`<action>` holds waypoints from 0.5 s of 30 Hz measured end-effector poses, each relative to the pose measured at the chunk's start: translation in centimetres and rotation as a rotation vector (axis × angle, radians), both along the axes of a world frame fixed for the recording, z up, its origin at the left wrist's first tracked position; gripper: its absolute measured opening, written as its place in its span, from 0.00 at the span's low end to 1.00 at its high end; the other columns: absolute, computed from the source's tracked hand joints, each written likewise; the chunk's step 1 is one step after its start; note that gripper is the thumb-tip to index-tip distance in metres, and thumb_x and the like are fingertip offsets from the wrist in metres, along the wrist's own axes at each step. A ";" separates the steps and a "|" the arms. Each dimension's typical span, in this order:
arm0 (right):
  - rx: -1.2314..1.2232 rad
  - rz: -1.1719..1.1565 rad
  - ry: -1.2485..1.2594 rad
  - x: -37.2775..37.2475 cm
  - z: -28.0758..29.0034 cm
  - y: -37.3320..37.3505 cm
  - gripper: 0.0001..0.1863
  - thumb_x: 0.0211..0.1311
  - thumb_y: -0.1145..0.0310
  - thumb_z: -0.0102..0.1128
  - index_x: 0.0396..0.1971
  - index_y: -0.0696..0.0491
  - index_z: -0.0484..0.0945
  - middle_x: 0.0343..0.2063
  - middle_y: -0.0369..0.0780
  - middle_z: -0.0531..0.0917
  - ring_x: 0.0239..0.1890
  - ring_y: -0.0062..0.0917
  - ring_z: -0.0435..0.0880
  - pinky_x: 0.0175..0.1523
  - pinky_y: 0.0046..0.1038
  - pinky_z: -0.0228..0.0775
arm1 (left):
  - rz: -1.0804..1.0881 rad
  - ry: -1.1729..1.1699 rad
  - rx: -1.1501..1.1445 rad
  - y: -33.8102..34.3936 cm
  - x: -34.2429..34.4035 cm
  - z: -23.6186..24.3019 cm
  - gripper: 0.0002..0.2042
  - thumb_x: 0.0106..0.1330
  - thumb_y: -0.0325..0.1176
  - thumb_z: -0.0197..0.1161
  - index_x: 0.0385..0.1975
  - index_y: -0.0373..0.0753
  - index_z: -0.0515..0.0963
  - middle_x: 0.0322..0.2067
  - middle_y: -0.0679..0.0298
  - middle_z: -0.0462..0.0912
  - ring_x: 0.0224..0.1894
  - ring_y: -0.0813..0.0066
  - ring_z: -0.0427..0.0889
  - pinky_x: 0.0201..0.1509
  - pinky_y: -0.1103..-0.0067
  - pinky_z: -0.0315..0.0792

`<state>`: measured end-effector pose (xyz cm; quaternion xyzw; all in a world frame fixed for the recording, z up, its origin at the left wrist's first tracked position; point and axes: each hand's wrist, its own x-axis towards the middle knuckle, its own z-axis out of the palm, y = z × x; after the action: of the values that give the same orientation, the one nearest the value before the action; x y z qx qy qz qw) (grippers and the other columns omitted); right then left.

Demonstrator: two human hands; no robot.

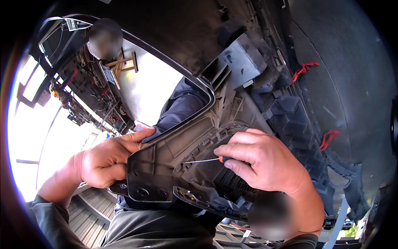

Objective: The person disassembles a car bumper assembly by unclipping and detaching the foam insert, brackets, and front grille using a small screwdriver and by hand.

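While the dark plastic housing [182, 166] lies across the person's lap, a thin screwdriver [203, 160] is set against its ribbed inner face. The tool's slim metal shaft runs nearly level, its long axis pointing from the right fingers out toward the left, and its tip meets the plastic at a small clip or slot just beyond those fingertips. Only a bit of the orange handle shows, at the thumb.

The right hand [261, 162] is the nearer one to that spot. Its thumb and forefinger are pinched together on the handle, the other fingers curled in behind them, knuckles up, with the wrist bent and the forearm coming in from the lower right.

The left hand [105, 159] is well apart from the tip, on the far side of the housing from the right fingers. It grips the flat mounting tab at the housing's left end, thumb laid along the upper edge and fingers wrapped under, steadying the part.

Beyond the fingers, above the housing, a curved dark trim edge [199, 89] sweeps past a grey box-shaped part [242, 60]. Two red ties [304, 68] hang on the dark surface to the upper right. To the upper left, a stripped frame with loose wiring [89, 93] shows against bright daylight.
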<state>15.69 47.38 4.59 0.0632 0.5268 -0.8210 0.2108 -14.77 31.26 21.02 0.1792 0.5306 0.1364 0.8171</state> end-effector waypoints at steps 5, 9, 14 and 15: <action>-0.106 -0.130 -0.114 -0.2 0.3 -1.5 0.12 0.67 0.72 0.69 0.48 0.54 0.81 0.36 0.41 0.85 0.43 0.40 0.86 0.51 0.40 0.78 | -0.008 -0.085 -0.051 0.1 -0.2 -0.6 0.16 0.70 0.26 0.54 0.39 0.22 0.88 0.51 0.39 0.89 0.68 0.37 0.80 0.85 0.39 0.45; -0.321 -0.194 -0.228 -1.5 0.4 -3.0 0.12 0.66 0.72 0.68 0.47 0.56 0.79 0.34 0.46 0.85 0.39 0.41 0.88 0.45 0.40 0.79 | -0.030 -0.098 -0.001 0.4 -0.2 -0.7 0.16 0.75 0.27 0.54 0.42 0.23 0.88 0.51 0.39 0.89 0.68 0.37 0.80 0.85 0.40 0.47; -0.060 -0.389 0.082 -6.7 -2.6 -6.5 0.06 0.67 0.72 0.65 0.37 0.59 0.86 0.36 0.48 0.86 0.39 0.43 0.87 0.47 0.41 0.80 | -0.133 -0.142 -0.045 1.3 -0.3 -0.6 0.17 0.73 0.27 0.53 0.46 0.25 0.88 0.57 0.40 0.86 0.74 0.34 0.73 0.84 0.44 0.51; -0.078 -0.341 0.079 -7.6 -2.8 -6.7 0.06 0.66 0.73 0.65 0.35 0.60 0.86 0.37 0.48 0.87 0.40 0.45 0.87 0.48 0.44 0.80 | -0.143 -0.139 -0.037 1.2 -0.6 -0.6 0.17 0.73 0.27 0.53 0.46 0.25 0.88 0.57 0.40 0.86 0.74 0.34 0.73 0.84 0.44 0.51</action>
<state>8.13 40.68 1.79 0.1113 0.4839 -0.8666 0.0498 -15.35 32.48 20.44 0.1916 0.4611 0.0798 0.8627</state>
